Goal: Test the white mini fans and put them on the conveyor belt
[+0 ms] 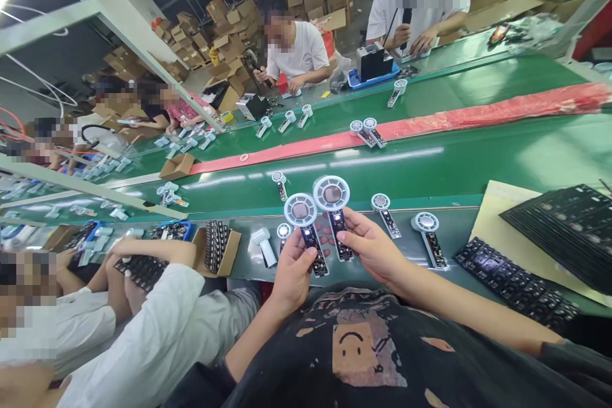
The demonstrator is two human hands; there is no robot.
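My left hand (292,275) is closed around the handle of a light-blue handheld fan (301,210), thumb lying on its exposed black circuit board. A second handheld fan (331,194), its handle also uncovered over a board, is gripped by my right hand (373,243). Both are held up side by side, round heads away from me, heads nearly touching. Behind my left hand, another fan (284,231) is partly hidden. To the right lie an open-handled fan (386,215) and one nearer the edge (429,239). A fan lying face down (264,247) sits left of my hands.
Stacked black circuit-board panels (568,229) and a loose board panel (514,280) lie at right beside yellowish cardboard (497,204). A green conveyor (468,166) with a red strip (430,122) runs ahead, carrying fans. A co-worker's arm (162,293) and a cardboard box of boards (232,252) are at left.
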